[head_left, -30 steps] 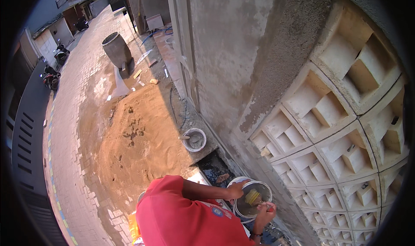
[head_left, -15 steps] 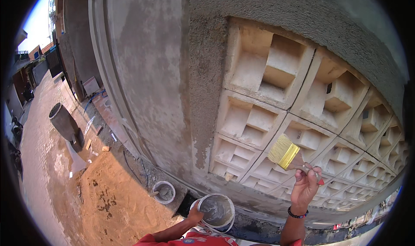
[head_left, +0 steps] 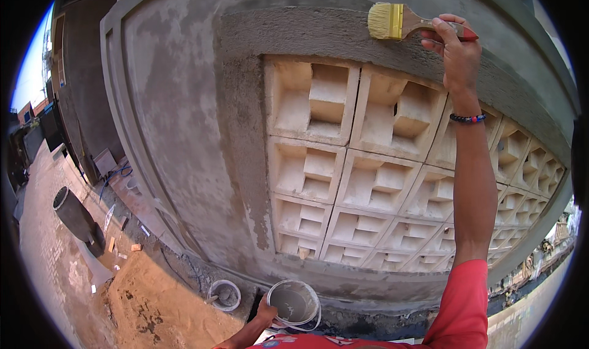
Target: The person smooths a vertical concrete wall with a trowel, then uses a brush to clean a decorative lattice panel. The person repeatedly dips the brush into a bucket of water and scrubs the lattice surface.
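My right hand (head_left: 457,45), raised high on a stretched arm, is closed around the wooden handle of a wide paintbrush (head_left: 402,23). Its pale yellow bristles point left and lie against or just in front of the rough grey plaster band (head_left: 300,33) above the openwork blocks; actual contact is hard to make out. Down by the foot of the wall, my left hand (head_left: 265,313) grips the left side of a white bucket (head_left: 315,297). Grey material shows inside the bucket. Cream ventilation blocks (head_left: 346,143) with stepped openings fill the wall panel beneath the brush.
A smaller white bucket (head_left: 211,289) of grey mix, a tool in it, stands left of my left hand. Beyond lie a sand heap (head_left: 147,294) and a dark upright cylinder (head_left: 76,217) on the paving. A dark channel runs along the wall's foot.
My right hand has lifted the brush from in front of the blocks to the plaster band above them. My left hand still holds the bucket; the view has shifted.
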`<state>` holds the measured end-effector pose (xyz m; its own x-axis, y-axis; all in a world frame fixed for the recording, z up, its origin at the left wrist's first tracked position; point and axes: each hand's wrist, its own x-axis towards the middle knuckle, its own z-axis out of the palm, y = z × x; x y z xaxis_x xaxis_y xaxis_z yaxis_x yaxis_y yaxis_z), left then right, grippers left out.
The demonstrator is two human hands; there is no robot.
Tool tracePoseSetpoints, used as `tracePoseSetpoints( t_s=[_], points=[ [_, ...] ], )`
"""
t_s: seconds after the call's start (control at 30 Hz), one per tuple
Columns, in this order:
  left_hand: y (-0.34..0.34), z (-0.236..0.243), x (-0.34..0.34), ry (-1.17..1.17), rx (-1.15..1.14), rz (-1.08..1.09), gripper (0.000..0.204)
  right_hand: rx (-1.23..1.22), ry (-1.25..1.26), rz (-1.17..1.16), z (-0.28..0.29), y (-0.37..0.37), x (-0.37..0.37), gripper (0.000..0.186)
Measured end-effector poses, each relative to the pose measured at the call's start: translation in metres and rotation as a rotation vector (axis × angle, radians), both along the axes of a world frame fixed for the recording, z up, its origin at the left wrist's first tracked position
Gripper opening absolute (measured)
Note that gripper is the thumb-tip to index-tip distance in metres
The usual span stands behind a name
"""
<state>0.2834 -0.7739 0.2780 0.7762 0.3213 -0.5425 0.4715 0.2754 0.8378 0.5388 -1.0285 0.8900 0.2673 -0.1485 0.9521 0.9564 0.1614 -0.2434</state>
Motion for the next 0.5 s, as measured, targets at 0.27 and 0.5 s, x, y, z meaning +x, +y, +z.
tracePoseSetpoints(
  t_s=[0.27,0.5],
  points=[
    [-0.039,0.007,-0.001,-0.024,-0.091,-0.007,0.076,0.268,-0.031,-0.581,-0.029,-0.279,-0.02,0.014],
    [-0.061,-0.004,0.006,-0.023,-0.054,-0.122,0.071,0.268,-0.082,-0.21,-0.056,-0.178,-0.078,0.014]
  ],
)
